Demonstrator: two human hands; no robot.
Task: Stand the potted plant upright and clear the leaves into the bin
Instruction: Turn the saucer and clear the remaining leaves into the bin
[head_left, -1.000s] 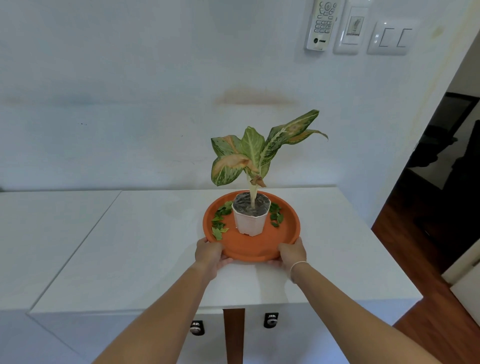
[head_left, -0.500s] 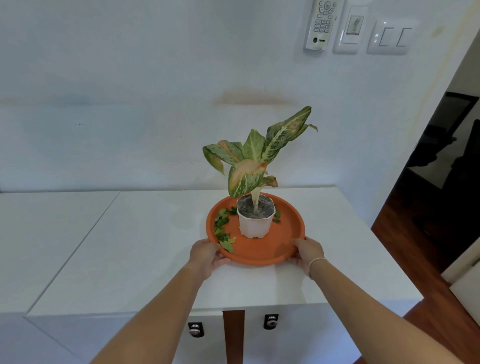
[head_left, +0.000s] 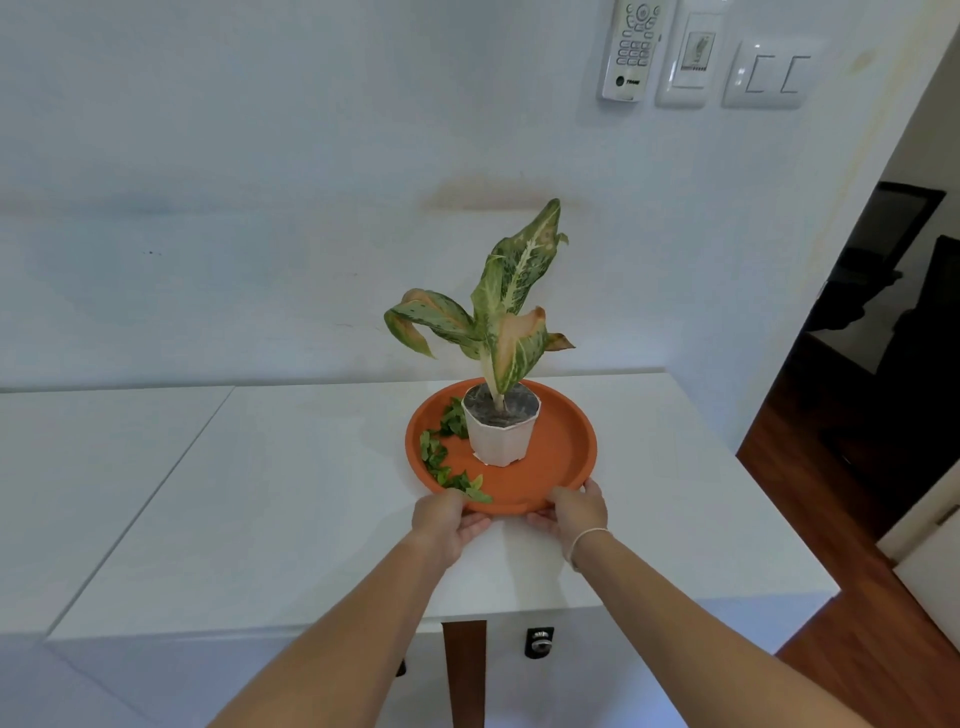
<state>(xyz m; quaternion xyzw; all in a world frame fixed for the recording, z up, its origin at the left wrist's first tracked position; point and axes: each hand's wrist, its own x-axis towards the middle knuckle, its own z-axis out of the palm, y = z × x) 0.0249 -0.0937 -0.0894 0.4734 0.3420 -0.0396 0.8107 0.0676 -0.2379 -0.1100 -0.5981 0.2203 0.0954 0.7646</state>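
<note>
Two hands gripped the near rim of an orange tray (head_left: 566, 457) that sat on the white surface (head_left: 291, 499). The left hand (head_left: 449, 525) curled over the rim at the near left, and the right hand (head_left: 579, 512), with a thin band at the wrist, closed on the rim at the near right. On the tray the potted plant (head_left: 500, 434) stood upright in its white pot, a little toward the far side, its mottled green and pinkish foliage rising against the wall. Small green leaves (head_left: 441, 457) lay scattered on the tray in an arc along the left side, from just beside the pot round to the near rim, close to the left hand's fingers. High on the far wall, to the right, hung a remote control (head_left: 631, 49) beside switch plates (head_left: 771, 75).
</note>
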